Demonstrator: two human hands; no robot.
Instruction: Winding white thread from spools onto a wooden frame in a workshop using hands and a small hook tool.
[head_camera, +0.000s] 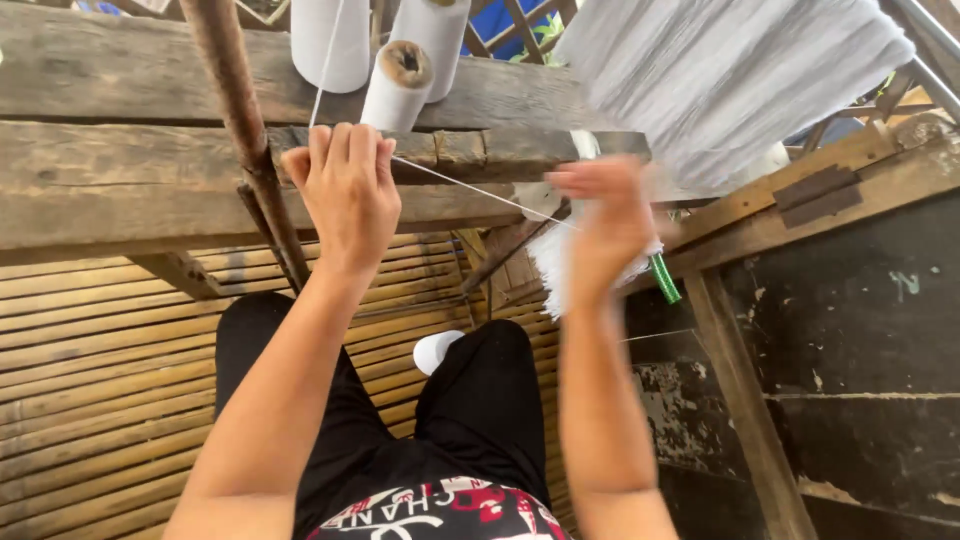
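White thread (480, 190) between both hands

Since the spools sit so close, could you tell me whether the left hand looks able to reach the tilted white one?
Probably yes: the left hand is raised just below the tilted white spool, with nothing between them.

Left hand (345, 190) pinches white thread (480, 190); blurred right hand (610, 225) near white spools (397, 88).

Spools (398, 88) stand on the wooden beam (120, 75), thread bundle (735, 75) at right.
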